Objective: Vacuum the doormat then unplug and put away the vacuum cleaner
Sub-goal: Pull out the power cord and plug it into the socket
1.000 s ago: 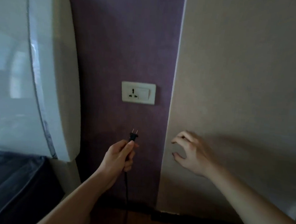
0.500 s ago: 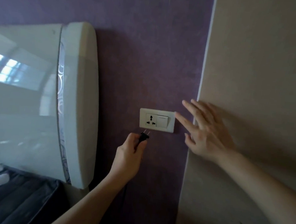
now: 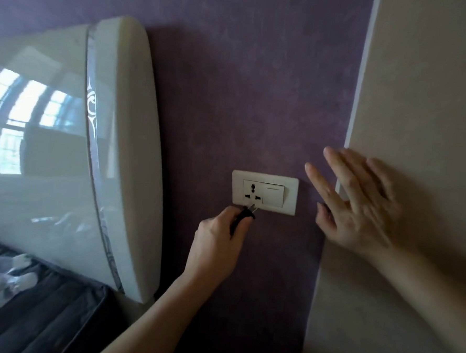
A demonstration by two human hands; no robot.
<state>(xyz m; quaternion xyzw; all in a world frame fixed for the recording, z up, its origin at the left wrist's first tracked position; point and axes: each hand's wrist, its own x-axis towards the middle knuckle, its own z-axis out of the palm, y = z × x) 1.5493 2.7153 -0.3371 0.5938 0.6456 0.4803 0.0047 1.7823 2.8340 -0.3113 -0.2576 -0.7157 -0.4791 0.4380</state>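
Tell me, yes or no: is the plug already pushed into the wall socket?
No, the plug in the left hand has its prongs bare at the lower edge of the socket plate, whose holes are empty.

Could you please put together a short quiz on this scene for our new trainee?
1. True or false: the black two-pin plug is fully seated in the white rectangular wall socket plate.
2. Which hand pinches the plug: A left hand, B right hand, C both?
3. Fill in: the right hand's fingers are ____, holding nothing.
Key: 1 false, its prongs show bare; 2 A; 3 straight.
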